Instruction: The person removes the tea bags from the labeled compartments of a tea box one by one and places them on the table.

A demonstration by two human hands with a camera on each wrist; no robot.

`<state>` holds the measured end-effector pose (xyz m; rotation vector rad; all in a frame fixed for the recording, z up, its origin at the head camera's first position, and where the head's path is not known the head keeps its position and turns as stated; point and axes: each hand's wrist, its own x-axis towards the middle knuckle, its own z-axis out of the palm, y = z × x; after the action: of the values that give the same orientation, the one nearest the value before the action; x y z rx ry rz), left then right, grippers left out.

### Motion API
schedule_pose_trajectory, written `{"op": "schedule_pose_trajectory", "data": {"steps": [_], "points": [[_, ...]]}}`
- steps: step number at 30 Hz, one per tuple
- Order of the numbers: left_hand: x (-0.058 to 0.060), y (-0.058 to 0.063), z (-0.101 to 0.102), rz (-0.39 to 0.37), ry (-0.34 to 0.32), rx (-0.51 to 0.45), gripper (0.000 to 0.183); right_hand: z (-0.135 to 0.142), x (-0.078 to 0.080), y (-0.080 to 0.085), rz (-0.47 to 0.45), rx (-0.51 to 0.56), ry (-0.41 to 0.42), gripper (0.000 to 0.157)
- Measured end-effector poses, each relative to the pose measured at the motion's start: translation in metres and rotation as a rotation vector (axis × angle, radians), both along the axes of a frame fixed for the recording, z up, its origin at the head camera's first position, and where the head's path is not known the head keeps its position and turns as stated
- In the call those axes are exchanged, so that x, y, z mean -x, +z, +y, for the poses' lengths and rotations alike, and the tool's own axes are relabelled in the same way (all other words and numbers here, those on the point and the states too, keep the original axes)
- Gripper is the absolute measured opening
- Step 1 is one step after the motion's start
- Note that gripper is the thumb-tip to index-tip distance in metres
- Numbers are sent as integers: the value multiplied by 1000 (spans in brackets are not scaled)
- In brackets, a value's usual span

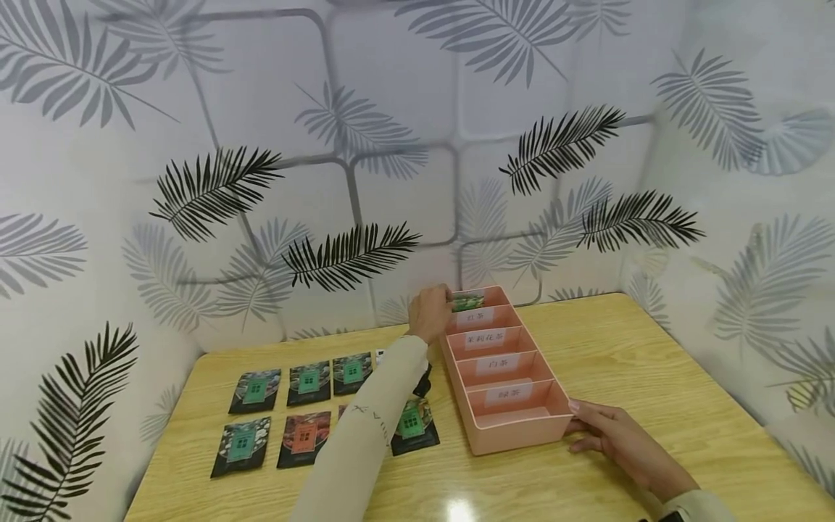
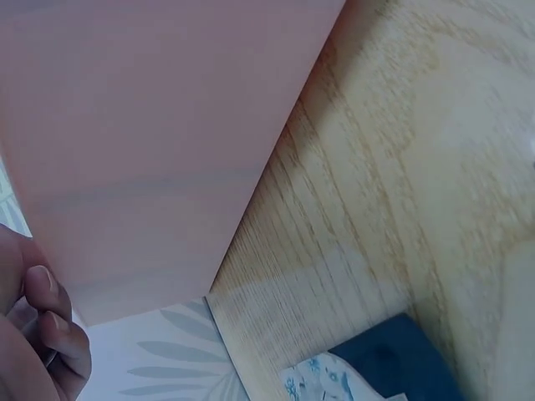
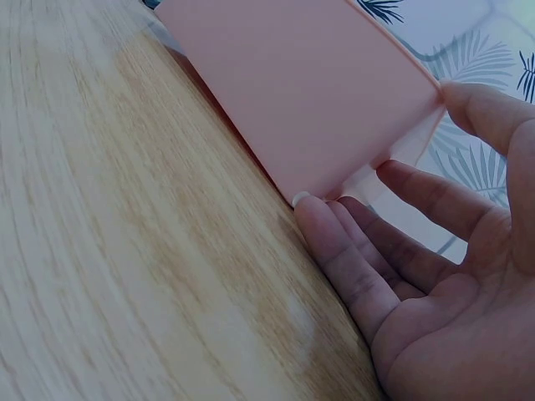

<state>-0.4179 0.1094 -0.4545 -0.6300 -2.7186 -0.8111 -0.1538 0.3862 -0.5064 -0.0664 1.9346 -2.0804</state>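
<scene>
A long pink divided box (image 1: 518, 438) stands on the table, its compartments carrying white labels with Chinese writing. My left hand (image 1: 429, 313) is at the far left corner of the box, fingers curled at the rim. Its fingertips pinch the edge of a green-printed tea packet (image 1: 467, 302) that sits in the farthest compartment. In the left wrist view, curled fingers (image 2: 57, 322) show beside the box's outer wall (image 2: 150, 150); the packet is hidden there. My right hand (image 1: 616, 438) grips the near right corner of the box, thumb (image 3: 481, 109) at the rim and other fingers lower down.
Left of the box lie dark tea packets in two rows, among them green-labelled ones (image 1: 254, 391) and a red-labelled one (image 1: 304, 438). Another green packet (image 1: 415, 426) lies close to the box. My left sleeve (image 1: 365, 428) covers part of the rows. A leaf-patterned wall (image 1: 404, 196) rises behind the table.
</scene>
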Motion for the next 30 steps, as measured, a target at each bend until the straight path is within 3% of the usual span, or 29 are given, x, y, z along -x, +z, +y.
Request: {"op": "schedule_pose_trajectory", "data": {"steps": [7,14,30], "points": [[-2,1,-4,50,-37,-6,11,-1,1,-3,13,19,16,51],[-10,14,-5,76,-53,-59,14,0,1,-2,26,25,10,48],[-15,27,-29,161,-81,-143,13,0,3,-3,19,27,16,46]]}}
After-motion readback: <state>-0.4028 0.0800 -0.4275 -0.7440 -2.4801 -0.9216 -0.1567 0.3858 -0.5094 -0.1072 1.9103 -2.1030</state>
